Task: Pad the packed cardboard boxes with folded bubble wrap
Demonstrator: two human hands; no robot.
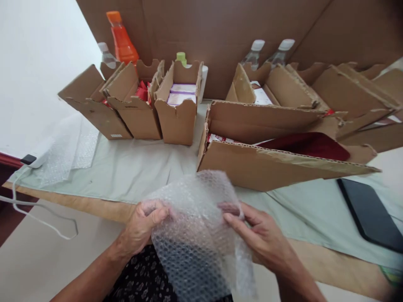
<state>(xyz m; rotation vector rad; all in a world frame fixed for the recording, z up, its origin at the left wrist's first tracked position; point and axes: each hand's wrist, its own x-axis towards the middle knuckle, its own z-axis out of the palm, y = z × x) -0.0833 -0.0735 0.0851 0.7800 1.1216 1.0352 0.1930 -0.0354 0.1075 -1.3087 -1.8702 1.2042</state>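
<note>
A sheet of clear bubble wrap hangs between my two hands, in front of the table's near edge and over my lap. My left hand pinches its left side between thumb and fingers. On the right side, my right hand grips the wrap with the thumb in front and fingers behind, seen partly through the plastic. The sheet's upper edge overlaps the front of a long cardboard box, which holds a dark red item and a red-and-white packet.
More bubble wrap lies at the left by a white cable. Open cardboard boxes line the cloth-covered table. Behind them stand an orange bottle and white-capped bottles. A black phone rests at right.
</note>
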